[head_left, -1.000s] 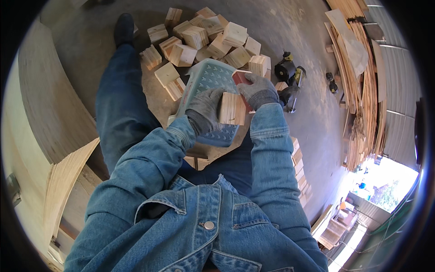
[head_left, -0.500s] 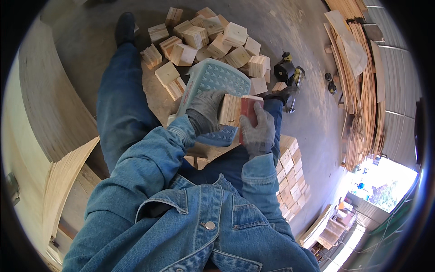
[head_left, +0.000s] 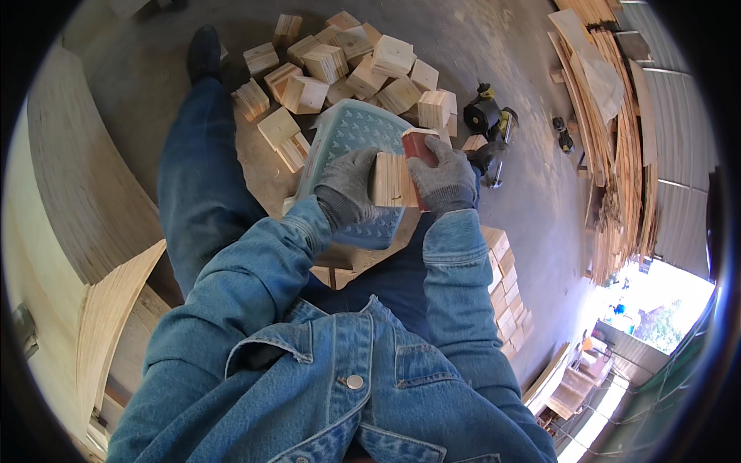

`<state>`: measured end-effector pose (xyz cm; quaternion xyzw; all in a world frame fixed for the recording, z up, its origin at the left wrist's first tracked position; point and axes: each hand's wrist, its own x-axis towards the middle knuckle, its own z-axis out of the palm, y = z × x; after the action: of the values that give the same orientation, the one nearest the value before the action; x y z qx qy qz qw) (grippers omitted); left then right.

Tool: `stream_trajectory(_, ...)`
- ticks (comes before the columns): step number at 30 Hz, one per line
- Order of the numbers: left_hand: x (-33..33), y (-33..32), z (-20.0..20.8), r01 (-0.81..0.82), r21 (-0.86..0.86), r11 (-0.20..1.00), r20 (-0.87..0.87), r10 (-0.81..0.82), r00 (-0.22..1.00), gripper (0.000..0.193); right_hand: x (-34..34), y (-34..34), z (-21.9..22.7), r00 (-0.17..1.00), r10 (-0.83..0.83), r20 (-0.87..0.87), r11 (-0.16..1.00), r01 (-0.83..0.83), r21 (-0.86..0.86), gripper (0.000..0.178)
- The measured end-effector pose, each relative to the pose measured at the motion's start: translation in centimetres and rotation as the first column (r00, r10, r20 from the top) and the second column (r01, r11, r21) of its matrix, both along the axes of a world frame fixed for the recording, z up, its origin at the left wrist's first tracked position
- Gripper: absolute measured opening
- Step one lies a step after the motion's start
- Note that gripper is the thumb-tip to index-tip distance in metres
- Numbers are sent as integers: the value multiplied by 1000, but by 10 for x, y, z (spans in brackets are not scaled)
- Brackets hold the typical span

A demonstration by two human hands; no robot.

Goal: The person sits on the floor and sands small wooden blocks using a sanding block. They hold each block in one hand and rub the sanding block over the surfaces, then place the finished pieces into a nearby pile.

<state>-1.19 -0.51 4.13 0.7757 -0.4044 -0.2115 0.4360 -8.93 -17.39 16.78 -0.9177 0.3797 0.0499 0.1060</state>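
Note:
My left hand, in a grey knit glove, is closed round one side of a layered wooden block. The block is held above a pale blue plastic stool with a raised pattern on its top. My right hand, gloved alike, grips a sanding block wrapped in dark red abrasive sheet. The red sheet lies against the wooden block's right end, tilted, its upper part reaching past the block's edge. My right palm and fingers hide some of the sanding block.
A loose heap of wooden blocks lies beyond the stool. Stacked blocks stand by my right leg. Power tools rest on the floor at right, near long boards. Curved wooden panels stand at far left.
My right hand and the sanding block have moved up along the wooden block's end, and the red face has tilted. My left hand still holds the block in about the same place.

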Motion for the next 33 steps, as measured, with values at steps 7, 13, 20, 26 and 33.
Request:
stream_trajectory(7,5,6,11,43,51,998,25,-44,999,113,57,-27,0,947,103,-306,985,-56,160,71)
stream_trajectory(13,2,5,5,18,66,998,34,-21,999,111,76,-44,-14,959,48,-280,974,17,228,66)
stream_trajectory(20,-2,9,3,-17,-4,1000,23,18,1000,112,-21,-47,-33,908,-225,354,959,142,245,68)
stream_trajectory(26,-2,10,14,-11,-40,999,19,12,1000,109,-80,26,-33,874,-103,475,982,13,189,65)
stream_trajectory(33,-7,0,-11,-46,-163,986,-43,39,998,98,-51,43,-22,977,18,211,998,-5,-64,69)
